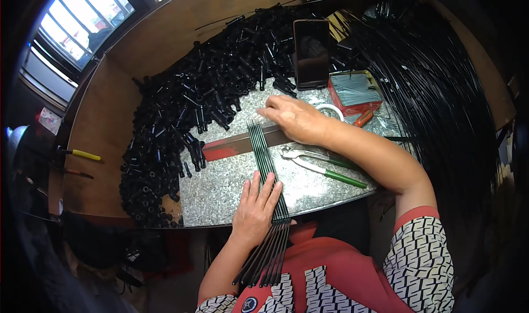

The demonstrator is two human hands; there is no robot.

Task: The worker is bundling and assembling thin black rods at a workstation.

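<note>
A flat row of slim dark green cables lies across a brown and red metal bar. Their bare wire ends fan out at the far side, while their black lower ends hang over the table's near edge toward my lap. My left hand holds the row near that edge, fingers spread on top and what looks like the thumb showing beyond it. Close to the wire ends is my right hand, its fingers drawn together; whatever they pinch is hidden. Pincers with green handles lie right of the cables.
Black tubular parts are heaped at the left and back. A dark phone stands behind my right hand. Beside it are a red box of thin pale pieces and a white ring. Long black cables cover the right side.
</note>
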